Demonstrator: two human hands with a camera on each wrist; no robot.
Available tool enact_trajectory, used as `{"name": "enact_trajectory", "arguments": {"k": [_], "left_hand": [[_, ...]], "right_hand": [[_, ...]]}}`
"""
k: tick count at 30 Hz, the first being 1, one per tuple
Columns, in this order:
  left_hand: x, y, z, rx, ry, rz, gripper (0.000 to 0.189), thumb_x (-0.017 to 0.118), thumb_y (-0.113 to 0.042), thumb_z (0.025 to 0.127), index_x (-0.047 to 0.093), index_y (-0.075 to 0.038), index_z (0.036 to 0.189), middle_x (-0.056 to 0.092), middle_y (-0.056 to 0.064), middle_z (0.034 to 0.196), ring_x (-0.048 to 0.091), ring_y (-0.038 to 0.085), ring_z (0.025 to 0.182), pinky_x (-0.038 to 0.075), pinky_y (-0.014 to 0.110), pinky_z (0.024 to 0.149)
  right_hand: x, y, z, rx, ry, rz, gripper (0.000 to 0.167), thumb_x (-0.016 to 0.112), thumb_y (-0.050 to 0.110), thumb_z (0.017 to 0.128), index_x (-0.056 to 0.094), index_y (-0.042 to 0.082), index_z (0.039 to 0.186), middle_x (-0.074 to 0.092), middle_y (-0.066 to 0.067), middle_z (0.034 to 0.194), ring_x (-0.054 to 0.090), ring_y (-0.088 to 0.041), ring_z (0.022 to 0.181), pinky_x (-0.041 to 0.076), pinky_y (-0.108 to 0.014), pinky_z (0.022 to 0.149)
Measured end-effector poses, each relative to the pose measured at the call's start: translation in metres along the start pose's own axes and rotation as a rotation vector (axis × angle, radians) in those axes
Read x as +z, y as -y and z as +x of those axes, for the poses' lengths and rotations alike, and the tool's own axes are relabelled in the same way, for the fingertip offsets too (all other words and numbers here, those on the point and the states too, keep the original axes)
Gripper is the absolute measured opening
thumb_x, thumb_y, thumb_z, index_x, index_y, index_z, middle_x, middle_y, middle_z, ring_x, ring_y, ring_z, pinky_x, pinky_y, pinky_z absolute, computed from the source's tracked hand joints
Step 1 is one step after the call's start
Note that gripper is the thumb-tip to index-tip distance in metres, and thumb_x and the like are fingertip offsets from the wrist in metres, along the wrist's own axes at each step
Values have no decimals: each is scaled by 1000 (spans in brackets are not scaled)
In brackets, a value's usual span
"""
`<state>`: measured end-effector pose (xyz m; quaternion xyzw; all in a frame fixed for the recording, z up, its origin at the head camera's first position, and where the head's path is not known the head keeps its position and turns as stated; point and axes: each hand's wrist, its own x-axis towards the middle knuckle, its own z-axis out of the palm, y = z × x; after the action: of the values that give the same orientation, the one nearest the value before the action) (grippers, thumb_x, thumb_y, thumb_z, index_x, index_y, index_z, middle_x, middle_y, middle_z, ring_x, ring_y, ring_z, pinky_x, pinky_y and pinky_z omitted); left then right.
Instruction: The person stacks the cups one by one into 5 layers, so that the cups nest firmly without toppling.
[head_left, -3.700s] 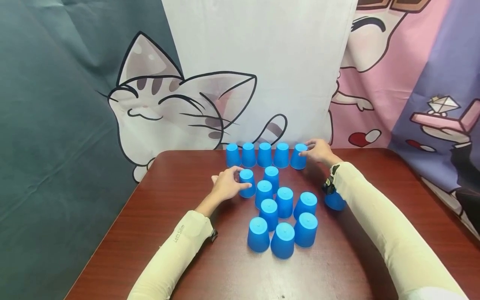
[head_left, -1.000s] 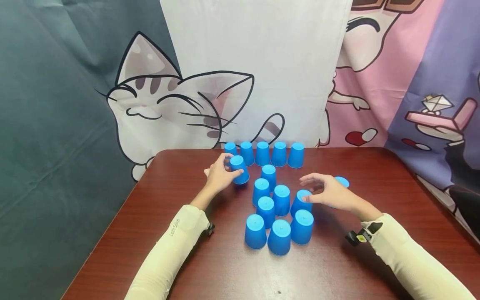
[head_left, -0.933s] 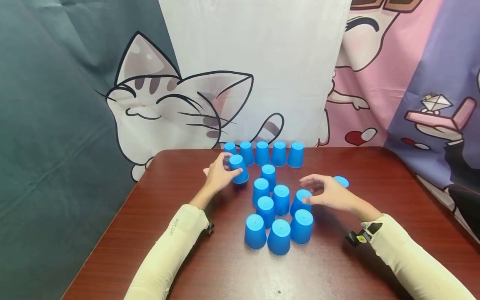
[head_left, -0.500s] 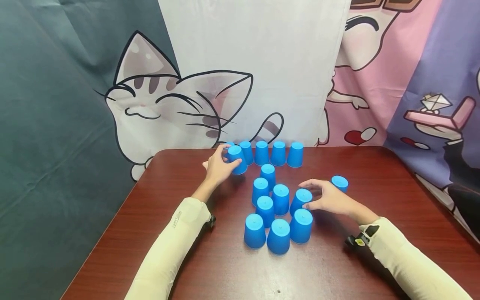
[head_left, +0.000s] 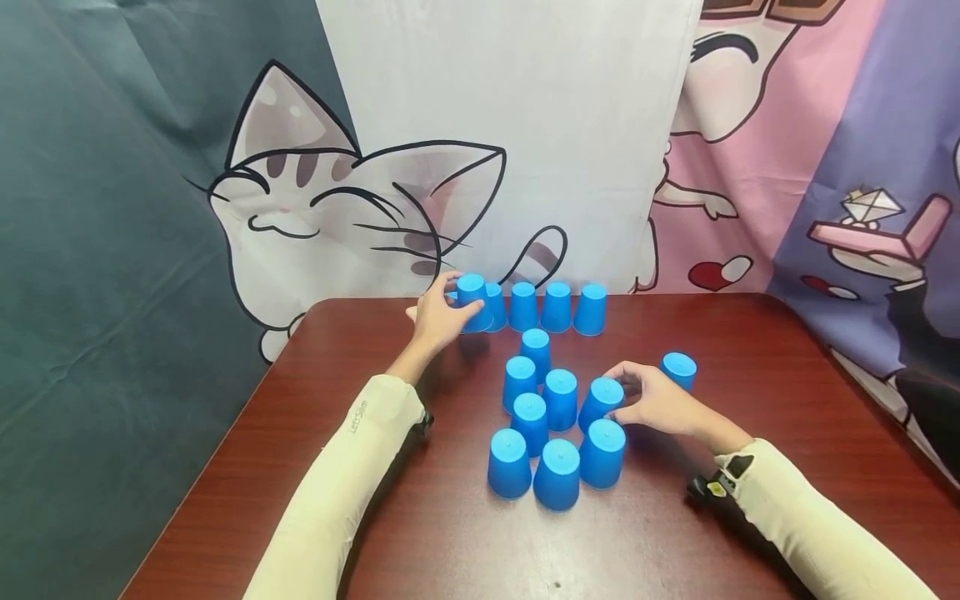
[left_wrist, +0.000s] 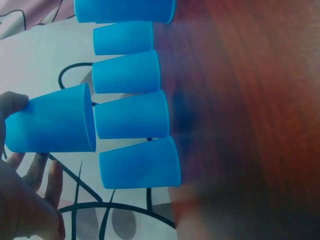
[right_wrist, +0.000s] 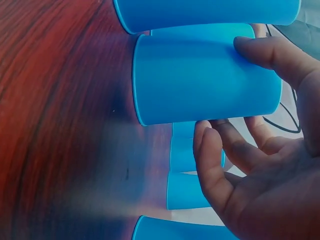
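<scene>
My left hand [head_left: 437, 317] holds an upside-down blue plastic cup [head_left: 472, 302] between thumb and fingers. In the left wrist view this raised cup [left_wrist: 50, 121] has its rim about level with the tops of the back row of cups [left_wrist: 131, 114]. My right hand [head_left: 662, 403] has thumb and fingers curled round another upturned blue cup [head_left: 597, 407] at the right of the middle group. The right wrist view shows the thumb [right_wrist: 265, 51] on one side of that cup [right_wrist: 205, 80] and the fingers [right_wrist: 212, 155] along the other.
More upside-down blue cups [head_left: 557, 308] line the far edge of the brown table [head_left: 390, 517]. Several others, including a front cup [head_left: 557, 475], cluster mid-table. One cup [head_left: 678, 369] stands alone beyond the right hand. A printed cloth [head_left: 585, 133] hangs behind.
My left hand has lifted its cup from the middle group, up and away toward the back row's left end. My right hand has left the row's right end and closed on a middle-group cup.
</scene>
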<state>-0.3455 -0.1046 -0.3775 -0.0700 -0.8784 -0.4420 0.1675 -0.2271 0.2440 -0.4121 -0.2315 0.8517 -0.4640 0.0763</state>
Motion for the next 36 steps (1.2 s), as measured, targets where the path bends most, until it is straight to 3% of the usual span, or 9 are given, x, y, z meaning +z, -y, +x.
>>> {"name": "enact_trajectory", "arguments": {"k": [6,11,17,28,36], "left_hand": [[0,-7,9,17,12,3,59,75,-40,87,52,-20,137,61,10,133,58,31,114,22,59,94],[0,-10,17,31,23,-5,60,75,-40,86,52,-19,137,62,9,132,58,30,115,23,59,93],[0,-10,26,17,20,0,59,75,-41,87,52,-20,138,61,9,133,58,28,116,24,60,95],[2,-9,45,-12,7,46,59,74,-44,87,52,-22,138,62,6,132,55,26,117,21,59,93],[1,-5,51,-34,8,50,59,73,-44,88,51,-21,138,61,7,132,52,27,120,20,59,93]], "right_hand": [[0,-2,-2,7,-12,2,45,82,14,80,59,4,118,69,-10,110,65,-33,107,56,-46,84],[-1,0,-3,11,-6,8,45,82,13,80,60,2,118,69,-11,108,65,-32,100,58,-40,77],[0,0,-3,17,-15,11,45,83,13,79,61,3,117,68,-10,105,62,-27,91,57,-36,71],[0,-6,-2,10,-16,-7,44,83,14,79,60,7,117,66,-7,104,61,-29,91,57,-38,71],[0,-3,-2,9,-9,3,44,82,13,80,60,4,117,66,-9,105,61,-27,91,57,-36,72]]}}
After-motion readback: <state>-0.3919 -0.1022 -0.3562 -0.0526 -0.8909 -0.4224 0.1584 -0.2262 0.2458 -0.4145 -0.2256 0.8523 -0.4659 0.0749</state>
